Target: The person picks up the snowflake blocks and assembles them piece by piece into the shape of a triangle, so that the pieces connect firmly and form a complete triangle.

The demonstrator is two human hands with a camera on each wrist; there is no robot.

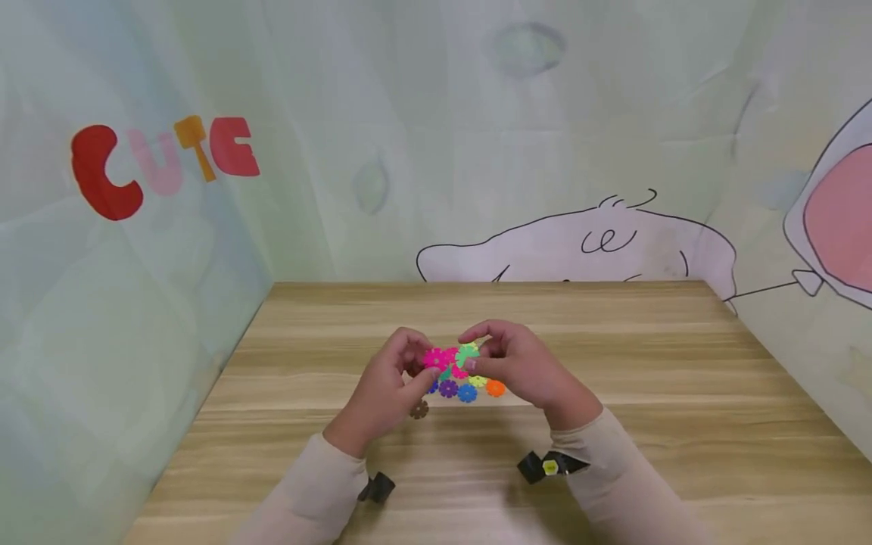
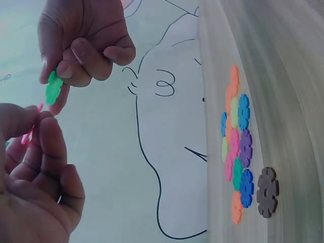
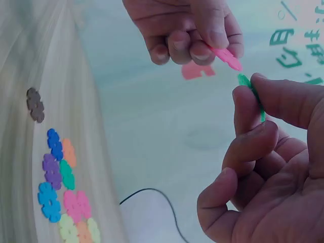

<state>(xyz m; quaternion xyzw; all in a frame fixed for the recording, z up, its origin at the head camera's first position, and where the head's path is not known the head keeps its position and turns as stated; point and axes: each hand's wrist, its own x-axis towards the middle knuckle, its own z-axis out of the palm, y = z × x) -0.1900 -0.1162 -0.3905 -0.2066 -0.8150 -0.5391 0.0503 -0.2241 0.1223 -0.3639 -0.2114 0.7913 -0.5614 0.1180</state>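
Note:
Between thumb and fingers my left hand (image 1: pixel 388 382) pinches a pink snowflake disc (image 1: pixel 434 359), a flat plastic piece with a notched edge. My right hand (image 1: pixel 527 371) pinches a light green snowflake disc (image 1: pixel 466 356) by its edge. Both discs are held up above the table. In the right wrist view the pink disc (image 3: pixel 228 58) and the green disc (image 3: pixel 243 80) stand nearly edge to edge, the pink one tilted. The left wrist view shows the green disc (image 2: pixel 53 88) just above the left fingertips.
Several more snowflake discs lie grouped on the wooden table (image 1: pixel 306 424) beyond the hands, among them a purple disc (image 1: pixel 448 388), a light blue disc (image 1: pixel 467 393) and an orange disc (image 1: pixel 495 387). A brown disc (image 1: pixel 419 409) lies apart, nearer. Printed cloth walls border the table.

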